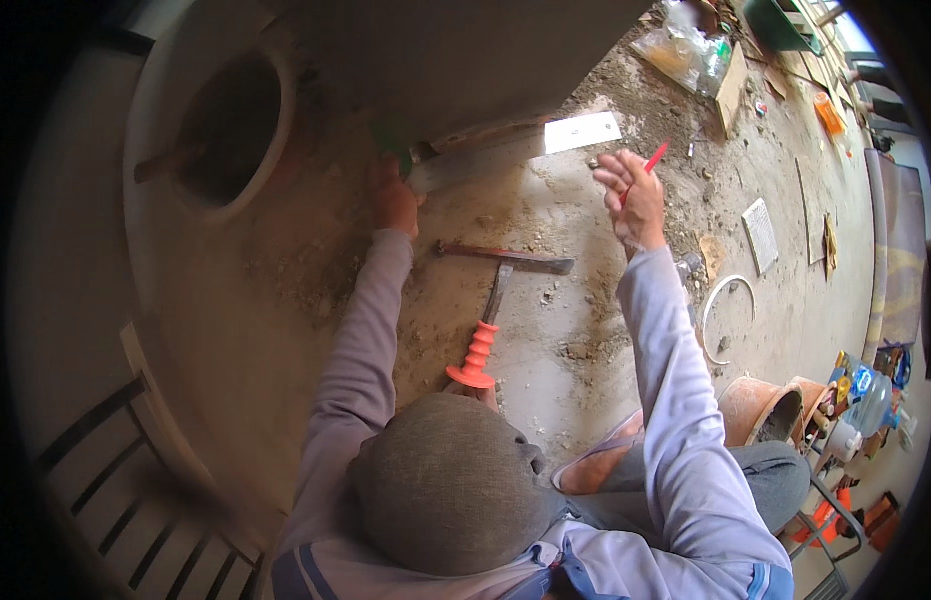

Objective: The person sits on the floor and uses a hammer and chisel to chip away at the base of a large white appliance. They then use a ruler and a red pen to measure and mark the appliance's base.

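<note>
My left hand [396, 206] is in shadow beside the base of a grey upright panel, closed at the near end of a flat metal strip [486, 168]; its fingers are partly hidden. The strip runs right along the base to a bright sunlit end with a small hole. A green thing [390, 138], too dim to name, shows just past the fingers. Over the dusty floor, right of the strip, my right hand [638, 205] grips a slim red pen [657, 157]. Between my forearms lies a chisel with an orange ribbed guard [477, 352], its shaft meeting a dark rusty bar [508, 259].
A round opening with a pale rim [284, 120] is at upper left. Rubble and plastic bags [686, 52] lie at upper right. A white curved ring [708, 320] and a printed sheet [761, 235] are on the floor. Clay-coloured buckets [751, 408] stand lower right; black slats [106, 412] are lower left.
</note>
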Tool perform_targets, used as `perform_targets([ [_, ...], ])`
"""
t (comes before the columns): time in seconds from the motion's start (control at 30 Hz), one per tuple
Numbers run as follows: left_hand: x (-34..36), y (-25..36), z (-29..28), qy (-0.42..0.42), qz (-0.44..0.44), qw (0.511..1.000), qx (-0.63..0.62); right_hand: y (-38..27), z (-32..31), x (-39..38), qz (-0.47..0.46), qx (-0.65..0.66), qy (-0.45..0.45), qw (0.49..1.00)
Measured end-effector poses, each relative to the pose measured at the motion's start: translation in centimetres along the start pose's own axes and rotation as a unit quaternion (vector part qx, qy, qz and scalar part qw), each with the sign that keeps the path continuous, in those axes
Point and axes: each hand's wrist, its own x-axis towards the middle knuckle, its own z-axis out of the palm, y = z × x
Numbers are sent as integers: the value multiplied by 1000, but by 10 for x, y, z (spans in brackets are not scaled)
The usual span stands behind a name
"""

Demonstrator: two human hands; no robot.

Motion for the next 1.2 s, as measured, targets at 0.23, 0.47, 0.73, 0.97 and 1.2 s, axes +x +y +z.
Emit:
perform_targets([
  [0.23,-10,19,0,1,-23,994,-104,19,-26,-59,35,8,-7,999],
  [0.47,-14,24,-3,18,-11,998,-61,22,-39,-75,55,-10,-12,998],
  [0.73,1,8,-10,10,35,999,-33,21,-27,-86,61,-39,-24,997],
  [0.97,-1,5,-5,26,34,999,28,26,-26,-91,64,-41,-33,997],
  [1.2,-14,23,2,52,32,998,17,30,-21,-97,70,-49,-49,995],
])
